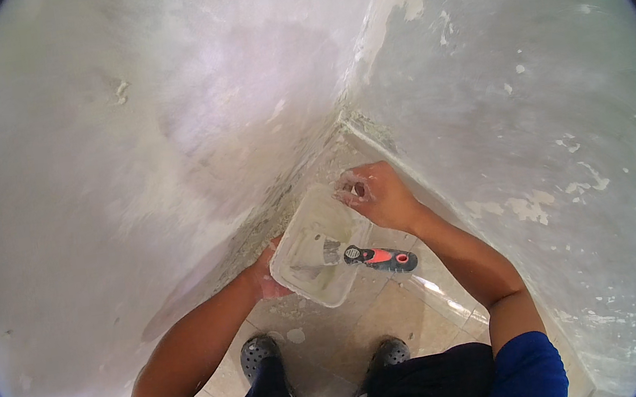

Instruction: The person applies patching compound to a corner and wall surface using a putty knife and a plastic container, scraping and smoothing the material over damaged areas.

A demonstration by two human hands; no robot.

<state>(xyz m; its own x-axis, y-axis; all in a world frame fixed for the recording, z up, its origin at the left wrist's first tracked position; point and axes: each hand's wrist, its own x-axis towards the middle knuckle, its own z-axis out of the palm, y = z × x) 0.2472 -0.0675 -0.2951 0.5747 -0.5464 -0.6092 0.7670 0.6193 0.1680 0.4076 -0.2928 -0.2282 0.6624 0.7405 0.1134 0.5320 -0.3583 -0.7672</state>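
Note:
A pale, rectangular plastic tub (335, 301), smeared with whitish paste, is held tilted in front of me. My left hand (271, 272) grips its left side, with most of the fingers hidden beneath it. Inside the tub lies the blade of a putty knife (381, 257), its black and red handle sticking out over the right rim. At the tub's far right corner is my right hand (373, 192), fingers curled together and whitened with paste. Whether those fingertips pinch the rim or a bit of paste cannot be made out.
Two grey plastered walls, left (189, 119) and right (527, 93), meet in a corner ahead. Pale patches mark the right wall. Along the wall base runs crumbly debris. Below is a tiled floor (396, 320) with spots of paste, where my feet stand in dark clogs (260, 354).

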